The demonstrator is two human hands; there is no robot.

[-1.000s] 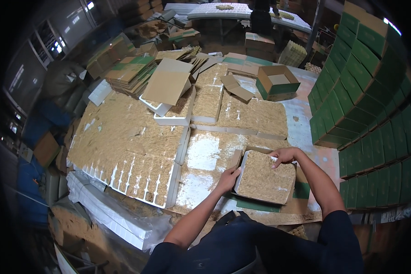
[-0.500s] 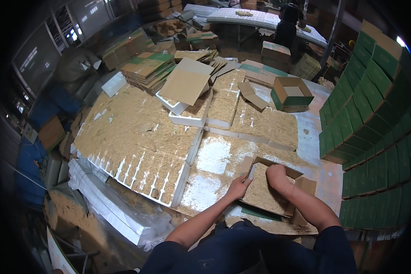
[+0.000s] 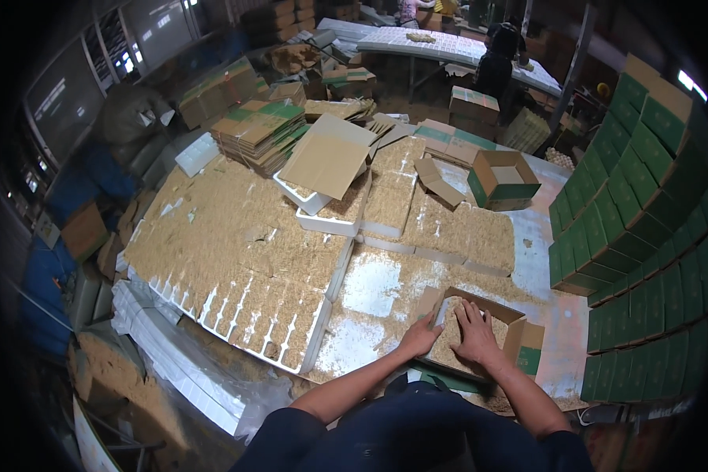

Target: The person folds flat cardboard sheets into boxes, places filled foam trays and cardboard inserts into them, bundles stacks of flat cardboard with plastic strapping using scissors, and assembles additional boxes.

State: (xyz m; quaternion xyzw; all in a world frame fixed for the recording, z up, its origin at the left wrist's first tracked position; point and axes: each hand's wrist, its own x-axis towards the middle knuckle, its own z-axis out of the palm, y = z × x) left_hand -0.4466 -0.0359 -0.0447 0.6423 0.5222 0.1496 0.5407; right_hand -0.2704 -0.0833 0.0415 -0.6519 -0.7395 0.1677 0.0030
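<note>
Head view: a box (image 3: pixel 505 315) is sitting at 4 o'clock, its side flaps leaning outward, seemingly leaving the top free for both hands.
Left hand (image 3: pixel 421 338): is resting half curled at the box's 9 o'clock wall, apparently bracing it; whether it is gripping, one cannot tell.
Right hand (image 3: pixel 476 334): is lying wide open, fingers spread, on the sawdust (image 3: pixel 447 348) inside, grasping nothing, probably spreading its pressure.
Trays (image 3: pixel 319 334): are lying at 9 o'clock, sawdust covering them.
Stacked boxes (image 3: pixel 621 181): are standing at 3 o'clock, likely piled to save room.
</note>
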